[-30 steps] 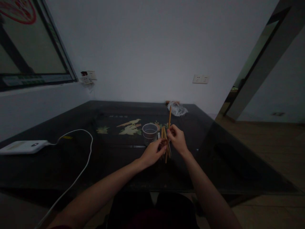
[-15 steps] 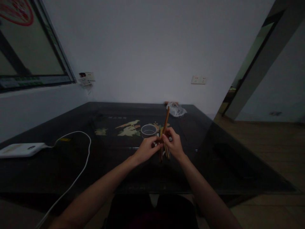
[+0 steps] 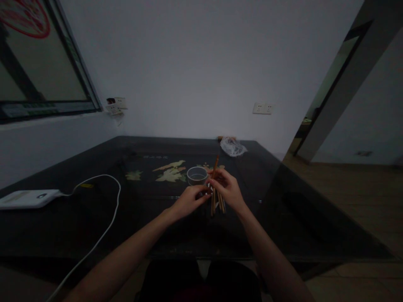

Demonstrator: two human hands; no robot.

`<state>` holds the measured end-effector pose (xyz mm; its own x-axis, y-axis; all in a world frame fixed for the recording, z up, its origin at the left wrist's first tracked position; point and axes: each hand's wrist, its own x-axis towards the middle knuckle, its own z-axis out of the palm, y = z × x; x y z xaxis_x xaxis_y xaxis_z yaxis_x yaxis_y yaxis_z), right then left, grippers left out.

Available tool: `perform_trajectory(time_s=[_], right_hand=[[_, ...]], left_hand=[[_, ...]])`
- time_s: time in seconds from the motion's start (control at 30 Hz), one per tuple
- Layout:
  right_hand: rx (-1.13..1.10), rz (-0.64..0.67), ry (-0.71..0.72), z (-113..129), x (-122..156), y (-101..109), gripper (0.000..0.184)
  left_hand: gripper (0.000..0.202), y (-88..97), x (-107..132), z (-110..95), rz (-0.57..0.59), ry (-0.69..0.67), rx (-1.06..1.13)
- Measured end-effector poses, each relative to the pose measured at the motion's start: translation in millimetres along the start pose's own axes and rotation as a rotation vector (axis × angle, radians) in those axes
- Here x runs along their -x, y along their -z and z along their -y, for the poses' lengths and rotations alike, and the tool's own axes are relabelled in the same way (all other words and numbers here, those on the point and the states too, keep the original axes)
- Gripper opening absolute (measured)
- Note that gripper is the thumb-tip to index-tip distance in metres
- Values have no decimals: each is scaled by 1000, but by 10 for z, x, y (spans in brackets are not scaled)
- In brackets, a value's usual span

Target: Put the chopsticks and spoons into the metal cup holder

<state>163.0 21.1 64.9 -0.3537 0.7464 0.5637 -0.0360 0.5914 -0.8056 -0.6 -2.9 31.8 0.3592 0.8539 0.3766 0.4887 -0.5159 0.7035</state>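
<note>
In a dim room my two hands meet over a dark glass-topped table [image 3: 94,218]. My right hand [image 3: 229,189] is closed round a bunch of thin wooden sticks [image 3: 217,202] that hang down below the palm. One stick [image 3: 215,164] pokes up above the fingers, tilted slightly right. My left hand [image 3: 190,200] is pinched beside the bunch, its fingertips at the sticks near a small pale object I cannot make out. A small clear plastic cup [image 3: 197,175] stands on the table just behind my hands.
A white device [image 3: 27,198] lies at the left with a white cable [image 3: 108,214] looping toward the near edge. A crumpled clear plastic bag [image 3: 233,147] sits at the far edge. A window is at the left wall, a doorway at the right.
The single stick has been drawn down into the bunch, so less of it stands above my right hand. Both hands have shifted slightly left and closer together.
</note>
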Motion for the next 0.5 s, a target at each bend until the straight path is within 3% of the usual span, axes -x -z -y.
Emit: perform_trajectory(time_s=[0.5], right_hand=[[49, 103, -43, 57, -115, 51, 21]], left_hand=[[26, 53, 9, -16, 29, 3, -2]])
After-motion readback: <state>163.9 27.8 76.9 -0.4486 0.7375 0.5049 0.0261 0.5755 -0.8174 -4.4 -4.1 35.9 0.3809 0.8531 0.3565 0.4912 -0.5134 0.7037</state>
